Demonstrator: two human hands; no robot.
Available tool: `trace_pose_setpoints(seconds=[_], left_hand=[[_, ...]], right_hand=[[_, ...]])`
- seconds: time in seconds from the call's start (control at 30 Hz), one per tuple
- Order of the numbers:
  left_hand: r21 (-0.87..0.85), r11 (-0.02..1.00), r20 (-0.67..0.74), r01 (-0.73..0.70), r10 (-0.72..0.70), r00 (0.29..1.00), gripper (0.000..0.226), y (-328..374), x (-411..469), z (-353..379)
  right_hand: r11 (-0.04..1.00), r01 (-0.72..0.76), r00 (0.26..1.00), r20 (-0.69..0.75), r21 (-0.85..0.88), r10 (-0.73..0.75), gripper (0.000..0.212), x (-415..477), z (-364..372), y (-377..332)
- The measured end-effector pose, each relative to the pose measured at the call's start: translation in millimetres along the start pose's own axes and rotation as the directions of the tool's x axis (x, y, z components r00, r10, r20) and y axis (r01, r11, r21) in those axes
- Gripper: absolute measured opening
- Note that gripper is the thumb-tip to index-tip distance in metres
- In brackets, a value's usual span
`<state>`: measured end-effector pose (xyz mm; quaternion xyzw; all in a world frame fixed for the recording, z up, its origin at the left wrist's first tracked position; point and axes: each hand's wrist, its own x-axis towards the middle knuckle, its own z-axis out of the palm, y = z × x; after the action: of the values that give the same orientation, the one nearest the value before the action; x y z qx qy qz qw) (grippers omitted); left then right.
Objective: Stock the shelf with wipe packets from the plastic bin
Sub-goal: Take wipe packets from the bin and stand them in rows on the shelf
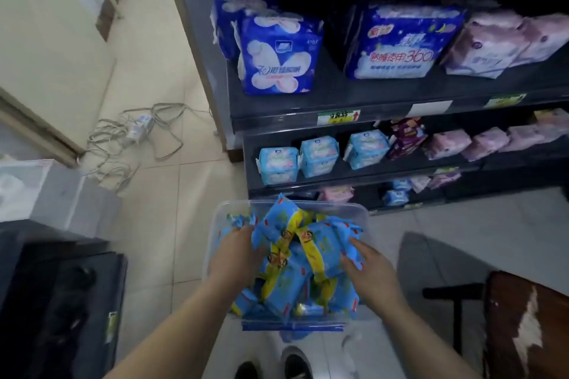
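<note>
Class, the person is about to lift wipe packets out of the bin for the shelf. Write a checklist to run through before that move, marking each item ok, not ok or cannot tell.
1. Bin holds wipe packets: ok, heaped full.
2. Left hand has a hold: ok, fingers and thumb curl round a packet's edge.
3. Right hand has a hold: not ok, its fingers lie straight on the pile.
4. Shelf has room: ok, bare board shows along its front.
5. Set spot for these packets: cannot tell, no matching packets show on the shelf.
</note>
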<state>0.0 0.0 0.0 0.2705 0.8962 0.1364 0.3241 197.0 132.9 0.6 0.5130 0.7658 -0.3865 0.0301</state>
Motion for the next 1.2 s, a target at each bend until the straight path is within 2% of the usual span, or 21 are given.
trace_pose_setpoints(seconds=[0.17, 0.23, 0.33, 0.4, 0.5, 0.6, 0.73, 0.8, 0.87, 1.0, 1.1, 1.2], left_hand=[[0.255, 0.962, 0.007, -0.098, 0.099, 0.995, 0.055, 6, 61, 39], [0.283, 0.952, 0.018, -0.120, 0.120, 0.993, 0.055, 7, 80, 55], [0.272, 0.961, -0.012, -0.037, 0.042, 0.999, 0.056, 8, 106, 72], [0.254, 0.967, -0.063, -0.004, 0.020, 0.998, 0.042, 9, 114, 78], [0.082, 0.997, -0.091, -0.005, 0.012, 0.996, 0.022, 10, 112, 76], [-0.102, 0.993, -0.154, -0.053, 0.037, 0.987, 0.011, 7, 97, 66], [-0.228, 0.971, -0.220, -0.074, 0.023, 0.975, 0.005, -2, 68, 47], [-0.292, 0.956, -0.233, -0.044, -0.027, 0.972, 0.008, -7, 55, 37], [-0.353, 0.935, -0.258, -0.020, -0.077, 0.963, 0.010, -13, 41, 26], [-0.497, 0.868, -0.331, 0.008, -0.198, 0.923, 0.012, -23, 8, 0], [-0.568, 0.823, -0.392, 0.001, -0.273, 0.878, 0.014, -34, -18, -25], [-0.643, 0.765, -0.454, -0.039, -0.340, 0.824, 0.013, -45, -50, -58]], right_hand=[[0.998, 0.019, 0.999, -0.046, -0.058, -0.022, 0.049, 24, 27, 18], [0.997, -0.005, 0.998, -0.061, -0.073, 0.000, 0.049, 32, 36, 25], [0.998, -0.016, 0.995, -0.103, -0.055, 0.010, 0.050, 42, 47, 36], [1.000, 0.000, 0.992, -0.123, -0.025, -0.003, 0.048, 45, 54, 42], [1.000, 0.005, 0.993, -0.116, -0.011, -0.006, 0.051, 49, 60, 46], [0.991, -0.026, 0.995, -0.097, -0.134, 0.013, 0.062, 54, 64, 41], [0.965, -0.089, 0.994, -0.077, -0.245, 0.072, 0.078, 63, 76, 29], [0.954, -0.128, 0.992, -0.039, -0.271, 0.122, 0.075, 67, 77, 22], [0.965, -0.113, 0.993, 0.002, -0.237, 0.117, 0.061, 66, 75, 13], [0.985, 0.032, 0.999, 0.012, -0.172, -0.030, 0.031, 52, 62, -12], [0.987, 0.156, 0.988, 0.019, -0.042, -0.155, 0.026, 36, 42, -46], [0.957, 0.286, 0.953, 0.091, 0.052, -0.289, 0.024, 16, 19, -93]])
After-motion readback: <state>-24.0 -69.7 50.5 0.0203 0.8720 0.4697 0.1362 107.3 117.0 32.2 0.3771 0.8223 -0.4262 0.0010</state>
